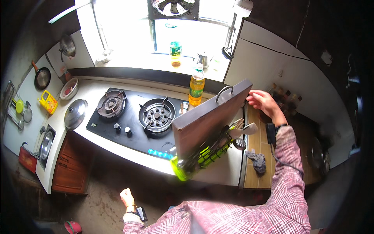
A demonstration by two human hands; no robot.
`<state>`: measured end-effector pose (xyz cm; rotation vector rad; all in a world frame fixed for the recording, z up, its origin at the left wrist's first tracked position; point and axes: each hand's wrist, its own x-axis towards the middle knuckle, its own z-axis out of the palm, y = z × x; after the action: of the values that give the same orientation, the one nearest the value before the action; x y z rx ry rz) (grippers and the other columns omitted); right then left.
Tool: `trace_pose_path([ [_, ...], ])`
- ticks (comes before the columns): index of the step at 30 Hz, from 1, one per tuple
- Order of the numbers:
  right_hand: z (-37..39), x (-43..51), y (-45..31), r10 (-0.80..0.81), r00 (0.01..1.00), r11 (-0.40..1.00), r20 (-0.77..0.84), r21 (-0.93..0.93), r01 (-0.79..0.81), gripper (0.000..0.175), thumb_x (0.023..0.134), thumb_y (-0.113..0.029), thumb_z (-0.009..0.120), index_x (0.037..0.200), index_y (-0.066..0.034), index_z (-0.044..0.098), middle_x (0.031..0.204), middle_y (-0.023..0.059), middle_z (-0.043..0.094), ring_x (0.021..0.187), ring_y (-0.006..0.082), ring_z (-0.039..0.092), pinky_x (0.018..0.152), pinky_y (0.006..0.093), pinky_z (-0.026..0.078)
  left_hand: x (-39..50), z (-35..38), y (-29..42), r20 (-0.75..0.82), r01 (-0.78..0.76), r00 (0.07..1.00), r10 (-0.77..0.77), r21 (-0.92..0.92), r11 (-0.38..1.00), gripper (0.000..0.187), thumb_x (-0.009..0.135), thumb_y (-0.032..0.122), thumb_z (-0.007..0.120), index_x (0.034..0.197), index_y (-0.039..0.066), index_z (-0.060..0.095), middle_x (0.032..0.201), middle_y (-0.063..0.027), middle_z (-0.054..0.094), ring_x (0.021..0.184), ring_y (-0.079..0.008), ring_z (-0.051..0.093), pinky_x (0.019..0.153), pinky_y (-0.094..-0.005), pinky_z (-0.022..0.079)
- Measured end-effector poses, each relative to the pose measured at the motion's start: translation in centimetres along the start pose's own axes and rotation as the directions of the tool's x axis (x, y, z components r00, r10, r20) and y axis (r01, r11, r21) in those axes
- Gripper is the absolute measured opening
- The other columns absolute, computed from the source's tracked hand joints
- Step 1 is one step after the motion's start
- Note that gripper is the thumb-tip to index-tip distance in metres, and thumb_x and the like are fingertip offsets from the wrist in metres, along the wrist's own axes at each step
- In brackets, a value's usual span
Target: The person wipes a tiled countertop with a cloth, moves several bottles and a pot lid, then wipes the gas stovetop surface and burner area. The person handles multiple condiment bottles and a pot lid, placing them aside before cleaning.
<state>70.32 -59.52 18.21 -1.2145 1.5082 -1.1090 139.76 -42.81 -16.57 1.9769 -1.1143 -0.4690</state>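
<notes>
My right hand (261, 101) is raised at the far right corner of a thick wooden cutting board (204, 125). Its fingers are bent; whether they touch the board or hold something behind it cannot be told. The board stands on edge, with a metal handle (224, 93) on top. Beside it, a green and black utensil rack (209, 158) holds chopsticks, a spatula (249, 128) and a slotted ladle (239, 144). Low over the floor, away from the counter, my left hand (127, 197) hangs with its fingers curled in and nothing visible in it.
Left of the board is a two-burner gas hob (134, 117), with an oil bottle (197, 86) behind. A metal lid (76, 114) and a bowl (69, 88) lie farther left, near a sink (47, 146). A grey cloth (257, 161) rests on the wood-patterned surface at right.
</notes>
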Motion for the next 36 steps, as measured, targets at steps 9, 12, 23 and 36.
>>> trace_pose_path([
  [9,5.3,20.9,-0.4,-0.096,0.845,0.954,0.525,-0.193,0.228,0.05,0.097,-0.031,0.056,0.143,-0.0171,0.042,0.127,0.0045,0.057,0.1,0.0137,0.062,0.085,0.0291,0.05,-16.3,-1.1,-7.1,-0.26,0.339,0.931,-0.254,0.365,0.867,0.02,0.075,0.015,0.062,0.072,-0.005,0.061,0.064,-0.0166,0.058,0.061,-0.0234,0.053,0.061,-0.0397,0.046],
  [12,8.6,26.8,3.1,-0.18,0.753,0.947,0.633,-0.095,0.307,0.063,0.093,-0.031,0.062,0.147,-0.0167,0.033,0.122,0.0079,0.059,0.096,0.0147,0.06,0.089,0.0318,0.048,-19.9,0.6,-6.5,-0.247,0.362,0.929,-0.274,0.462,0.81,0.019,0.074,0.015,0.062,0.072,-0.005,0.062,0.065,-0.0165,0.059,0.062,-0.0238,0.054,0.062,-0.0396,0.046],
  [23,13.5,33.7,7.6,-0.519,0.716,0.604,0.467,-0.393,0.694,0.037,0.084,-0.021,0.063,0.118,-0.0077,0.058,0.093,0.0138,0.067,0.079,0.0256,0.065,0.073,0.039,0.053,-18.7,3.3,-2.6,-0.067,0.302,0.941,-0.331,0.604,0.737,0.017,0.072,0.014,0.064,0.074,-0.002,0.065,0.068,-0.0161,0.062,0.065,-0.0252,0.057,0.065,-0.0392,0.048],
  [36,0.2,19.9,-5.2,0.0,0.999,0.965,-0.032,0.263,0.008,0.017,0.092,-0.018,0.063,0.081,-0.0058,0.066,0.06,-0.0001,0.054,0.044,0.006,0.038,0.037,0.0213,0.029,-15.7,4.9,-4.0,0.075,0.19,0.952,-0.298,0.618,0.763,0.015,0.069,0.014,0.067,0.075,0.0,0.069,0.072,-0.0157,0.066,0.068,-0.0269,0.061,0.068,-0.0388,0.05],
])
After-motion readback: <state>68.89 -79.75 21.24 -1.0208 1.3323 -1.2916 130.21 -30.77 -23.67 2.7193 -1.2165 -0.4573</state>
